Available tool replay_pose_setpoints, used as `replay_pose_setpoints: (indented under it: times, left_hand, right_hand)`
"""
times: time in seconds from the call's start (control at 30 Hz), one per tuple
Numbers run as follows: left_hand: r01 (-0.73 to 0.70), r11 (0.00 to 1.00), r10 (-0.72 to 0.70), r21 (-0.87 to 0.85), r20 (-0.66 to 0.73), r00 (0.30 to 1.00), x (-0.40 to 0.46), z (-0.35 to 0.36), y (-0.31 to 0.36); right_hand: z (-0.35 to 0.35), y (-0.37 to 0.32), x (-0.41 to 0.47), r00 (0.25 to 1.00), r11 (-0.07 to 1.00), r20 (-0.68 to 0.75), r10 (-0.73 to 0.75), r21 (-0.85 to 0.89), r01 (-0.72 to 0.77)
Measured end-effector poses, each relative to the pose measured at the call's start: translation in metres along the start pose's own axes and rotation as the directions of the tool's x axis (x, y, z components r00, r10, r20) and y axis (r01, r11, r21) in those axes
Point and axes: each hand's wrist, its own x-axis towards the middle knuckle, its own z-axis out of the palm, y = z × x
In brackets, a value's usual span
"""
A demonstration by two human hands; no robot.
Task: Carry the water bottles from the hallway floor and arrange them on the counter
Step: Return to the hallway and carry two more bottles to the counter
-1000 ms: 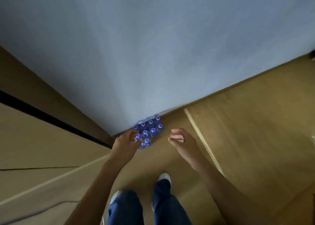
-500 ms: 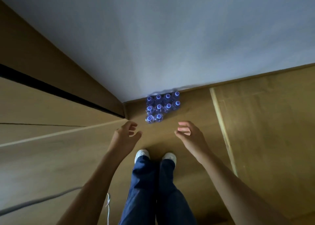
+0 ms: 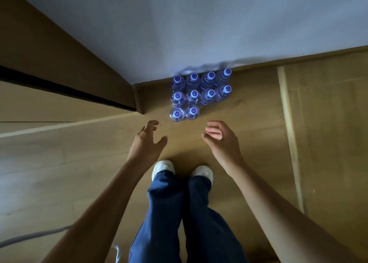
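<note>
Ten water bottles (image 3: 199,94) with blue caps stand upright on the wooden floor (image 3: 249,123) against the foot of the white wall (image 3: 199,23), packed in rows of four, four and two. Just short of the front pair hang two hands, the left hand (image 3: 147,141) and the right hand (image 3: 222,141), each with fingers loosely curled and spread, holding and touching nothing. Below them stand two white shoes (image 3: 163,168) under blue trouser legs (image 3: 187,213).
</note>
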Motion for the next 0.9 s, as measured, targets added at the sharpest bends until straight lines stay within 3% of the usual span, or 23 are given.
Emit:
replay_pose_setpoints:
  times: [0.3,0.5,0.73,0.9]
  left_hand:
    - [-0.134,0.99,0.136,0.035,-0.065,0.989,0.109,0.104,-0.073]
    - [-0.35,0.937,0.348,0.018,-0.16,0.924,0.173,0.158,-0.095]
    - [-0.418,0.898,0.377,-0.135,-0.251,0.891,0.205,0.191,-0.119]
    - [-0.507,0.858,0.477,-0.089,-0.233,0.848,0.208,0.2,-0.13]
  right_hand:
    - [0.046,0.102,0.129,0.997,0.996,0.03,-0.07,-0.051,0.072]
    - [0.07,0.151,0.205,0.97,0.963,0.062,-0.236,-0.117,0.242]
    - [0.092,0.186,0.247,0.849,0.827,0.052,-0.526,-0.201,0.525]
    - [0.1,0.196,0.257,0.776,0.753,0.001,-0.63,-0.243,0.612]
